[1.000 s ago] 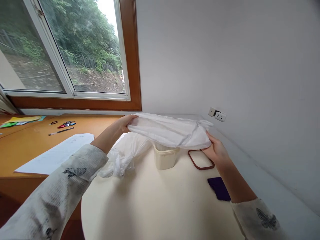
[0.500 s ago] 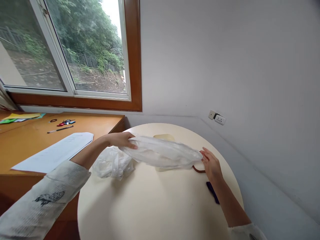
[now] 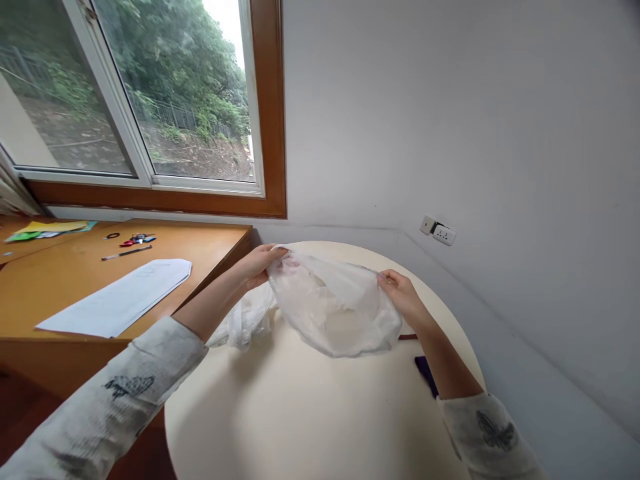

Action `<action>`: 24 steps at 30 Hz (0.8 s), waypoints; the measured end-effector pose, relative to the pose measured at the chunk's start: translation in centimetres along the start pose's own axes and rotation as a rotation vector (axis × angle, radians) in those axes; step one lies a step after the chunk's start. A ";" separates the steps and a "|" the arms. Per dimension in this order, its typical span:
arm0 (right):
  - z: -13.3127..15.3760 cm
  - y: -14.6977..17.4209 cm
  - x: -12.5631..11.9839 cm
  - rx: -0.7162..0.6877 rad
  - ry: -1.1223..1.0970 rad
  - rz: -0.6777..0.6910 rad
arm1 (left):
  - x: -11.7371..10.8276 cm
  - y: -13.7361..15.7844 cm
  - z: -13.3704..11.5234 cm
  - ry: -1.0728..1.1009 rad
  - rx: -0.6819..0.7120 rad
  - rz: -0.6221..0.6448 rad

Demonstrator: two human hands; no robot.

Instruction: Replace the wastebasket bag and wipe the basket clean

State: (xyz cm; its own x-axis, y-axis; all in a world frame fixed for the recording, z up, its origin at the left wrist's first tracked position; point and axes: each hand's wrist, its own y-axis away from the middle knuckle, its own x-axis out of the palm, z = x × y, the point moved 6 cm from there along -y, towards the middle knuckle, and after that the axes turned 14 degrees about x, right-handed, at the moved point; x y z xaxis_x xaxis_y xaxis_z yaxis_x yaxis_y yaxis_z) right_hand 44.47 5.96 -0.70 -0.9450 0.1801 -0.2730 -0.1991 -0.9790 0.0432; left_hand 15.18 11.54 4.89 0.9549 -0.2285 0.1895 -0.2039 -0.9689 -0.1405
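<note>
A thin, see-through white plastic bag (image 3: 335, 313) hangs stretched between my two hands above the round table. My left hand (image 3: 260, 265) pinches its upper left edge, with fingers partly behind the film. At the upper right edge, my right hand (image 3: 400, 293) grips it between thumb and fingers. Another crumpled white plastic bag (image 3: 247, 319) lies on the table below my left hand, partly covered by that forearm. Under my right wrist a brown cord-like thing (image 3: 407, 337) shows only in part. A dark purple item (image 3: 425, 375) is half hidden by my right forearm.
The cream round table (image 3: 320, 413) stands against the wall. On its left is a wooden desk (image 3: 210, 247) with white paper sheets (image 3: 125, 297), a pen (image 3: 127, 253), a bunch of keys (image 3: 137, 240) and coloured papers (image 3: 50, 230). A wall socket (image 3: 443, 234) sits at the right.
Both hands have risen and come nearer each other. The bag, formerly drawn out long and narrow, now spreads wider and hangs down between them. My right fingers have closed on its edge.
</note>
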 end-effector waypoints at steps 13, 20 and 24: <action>0.1 -8.8 -0.5 0.129 -0.258 -0.065 | -0.5 -6.6 3.1 -0.052 -0.094 -0.123; -0.6 -10.0 0.3 0.305 -0.162 0.579 | 0.4 -7.2 3.7 -0.245 -0.249 0.352; -1.4 -10.2 -0.2 0.340 -0.007 0.719 | -0.5 -7.8 4.2 -0.372 -0.168 0.433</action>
State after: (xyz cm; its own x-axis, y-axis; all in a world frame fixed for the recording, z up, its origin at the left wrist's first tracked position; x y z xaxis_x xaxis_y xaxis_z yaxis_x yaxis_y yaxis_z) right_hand 47.10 15.76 -2.43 -0.8735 -0.4831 -0.0608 0.3928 -0.7730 0.4981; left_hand 17.25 19.61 1.79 0.7827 -0.5864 -0.2087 -0.5937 -0.8040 0.0325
